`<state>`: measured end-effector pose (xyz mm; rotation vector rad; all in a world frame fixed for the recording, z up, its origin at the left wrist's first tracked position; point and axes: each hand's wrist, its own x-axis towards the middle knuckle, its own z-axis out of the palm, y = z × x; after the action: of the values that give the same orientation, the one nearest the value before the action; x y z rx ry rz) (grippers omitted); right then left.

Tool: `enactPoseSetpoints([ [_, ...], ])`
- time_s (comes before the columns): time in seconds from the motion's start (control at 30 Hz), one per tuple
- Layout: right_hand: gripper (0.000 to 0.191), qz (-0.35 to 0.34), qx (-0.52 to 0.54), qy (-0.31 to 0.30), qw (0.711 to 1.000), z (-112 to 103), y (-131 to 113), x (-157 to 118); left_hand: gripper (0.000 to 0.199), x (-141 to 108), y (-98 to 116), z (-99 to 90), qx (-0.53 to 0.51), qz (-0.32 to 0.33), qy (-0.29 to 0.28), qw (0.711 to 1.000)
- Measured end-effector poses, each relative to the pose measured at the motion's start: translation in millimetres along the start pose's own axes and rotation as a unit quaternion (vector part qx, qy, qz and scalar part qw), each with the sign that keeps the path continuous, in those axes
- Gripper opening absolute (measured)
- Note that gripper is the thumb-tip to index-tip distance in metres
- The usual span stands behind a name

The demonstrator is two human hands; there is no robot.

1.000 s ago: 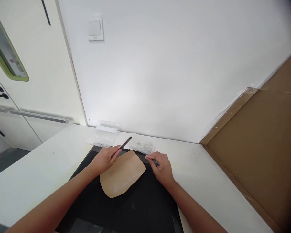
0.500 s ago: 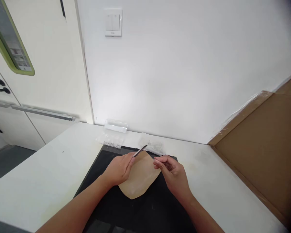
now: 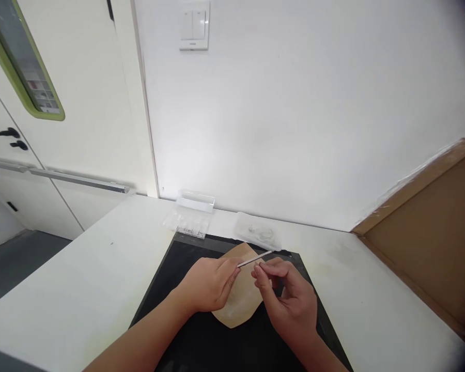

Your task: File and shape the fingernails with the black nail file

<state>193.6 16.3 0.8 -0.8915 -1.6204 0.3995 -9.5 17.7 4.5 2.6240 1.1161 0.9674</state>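
Note:
My left hand (image 3: 211, 283) is closed around a slim, flat, silvery tool (image 3: 256, 258), whose free end points right and away from me. Its exact kind does not show. Thumb and forefinger of my right hand (image 3: 290, 299) are pinched together just below the tool's far end; whatever they hold is too small to name. Beneath both hands lies a tan, rounded sheet (image 3: 234, 315), partly covered by them. It rests on a black mat (image 3: 201, 341).
Behind the mat, a clear plastic case (image 3: 191, 222) with small parts lies open near the wall. Beside it is a translucent bag (image 3: 258, 231) with small contents. The white table (image 3: 112, 279) extends to both sides; a brown cardboard panel (image 3: 430, 243) stands at the right.
The view has shifted a little left, so the scene sits further right. My left hand has lowered and turned the tool flatter, bringing its end close to my right fingertips.

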Motion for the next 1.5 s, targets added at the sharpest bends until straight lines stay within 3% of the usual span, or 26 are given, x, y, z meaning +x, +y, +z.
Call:
enactPoseSetpoints([
  [0.1, 0.004, -0.025, -0.030, 0.007, 0.999, 2.2, 1.3, -5.1, 0.035, -0.7, 3.1, 1.2, -0.009, 0.002, -0.011, 1.000],
  [0.3, 0.003, -0.010, -0.067, 0.034, 0.997, -1.7, -2.2, -2.9, 0.031, -0.1, 12.1, 0.9, -0.050, -0.012, -0.024, 0.998],
  [0.6, 0.010, -0.034, -0.027, 0.009, 0.999, -9.9, 12.1, -7.7, 0.033, 3.1, 19.4, -4.2, -0.100, -0.046, -0.025, 0.994],
  [0.77, 0.010, -0.055, -0.058, 0.004, 0.997, -9.6, 15.6, -9.2, 0.034, 3.8, 21.4, -1.2, -0.109, -0.059, -0.025, 0.992],
  [1.03, 0.007, -0.065, -0.141, 0.055, 0.986, -2.5, 14.9, -8.1, 0.032, 3.8, 27.6, 1.4, -0.101, -0.066, -0.044, 0.992],
  [1.23, 0.013, -0.146, -0.209, -0.013, 0.967, 1.1, 18.6, -8.3, 0.031, 4.9, 22.9, -0.6, -0.078, -0.078, -0.092, 0.990],
  [1.33, 0.013, -0.144, -0.241, 0.025, 0.960, 1.5, 18.1, -4.6, 0.032, 4.5, 20.8, -2.2, -0.090, -0.090, -0.105, 0.986],
  [1.5, 0.016, -0.160, -0.247, -0.040, 0.955, 2.2, 10.7, -3.7, 0.027, 4.5, 15.1, -5.3, -0.087, -0.088, -0.129, 0.984],
])
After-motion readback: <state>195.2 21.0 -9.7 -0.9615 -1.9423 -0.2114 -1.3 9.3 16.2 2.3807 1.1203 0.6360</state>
